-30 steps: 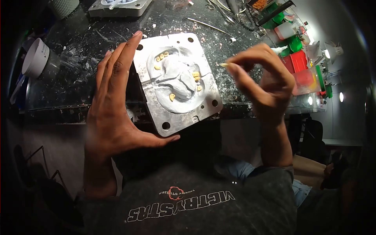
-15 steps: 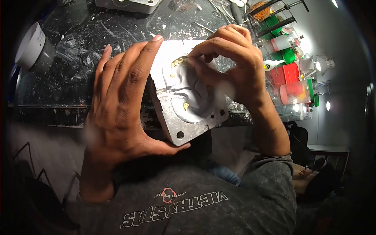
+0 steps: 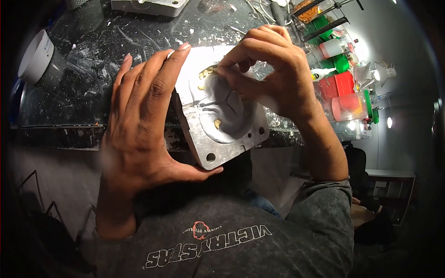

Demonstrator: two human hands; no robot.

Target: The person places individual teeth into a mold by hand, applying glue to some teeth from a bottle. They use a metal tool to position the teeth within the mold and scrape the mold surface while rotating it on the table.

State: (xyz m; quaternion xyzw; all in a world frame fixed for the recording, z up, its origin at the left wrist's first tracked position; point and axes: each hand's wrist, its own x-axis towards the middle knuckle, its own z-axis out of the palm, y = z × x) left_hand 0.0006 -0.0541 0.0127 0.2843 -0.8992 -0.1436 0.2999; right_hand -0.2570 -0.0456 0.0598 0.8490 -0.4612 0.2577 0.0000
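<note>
A square metal dental flask (image 3: 228, 156), with a bolt hole at its near corner, lies tilted at the bench edge. Pale grey plaster (image 3: 225, 135) fills it around a rounded, arch-shaped hollow. A short row of yellowish false teeth (image 3: 206, 74) sits at the far side of the arch, and a single tooth (image 3: 217, 124) is set nearer me. My left hand (image 3: 143, 109) grips the flask, fingers along its left side and thumb at the near corner. My right hand (image 3: 273, 69) is closed in a pinch at the end of the tooth row; its fingertips hide whatever is between them.
Another metal flask part (image 3: 153, 8) lies at the back of the scuffed black bench (image 3: 92, 104). A white cup (image 3: 37, 56) stands at the left. On the right are a red container (image 3: 344, 85), a green-lidded jar (image 3: 350, 107), a squeeze bottle (image 3: 323, 74) and a lamp (image 3: 381, 74).
My right fingertips have shifted slightly left along the tooth row. The flask has moved a little in view, and my left hand keeps the same hold.
</note>
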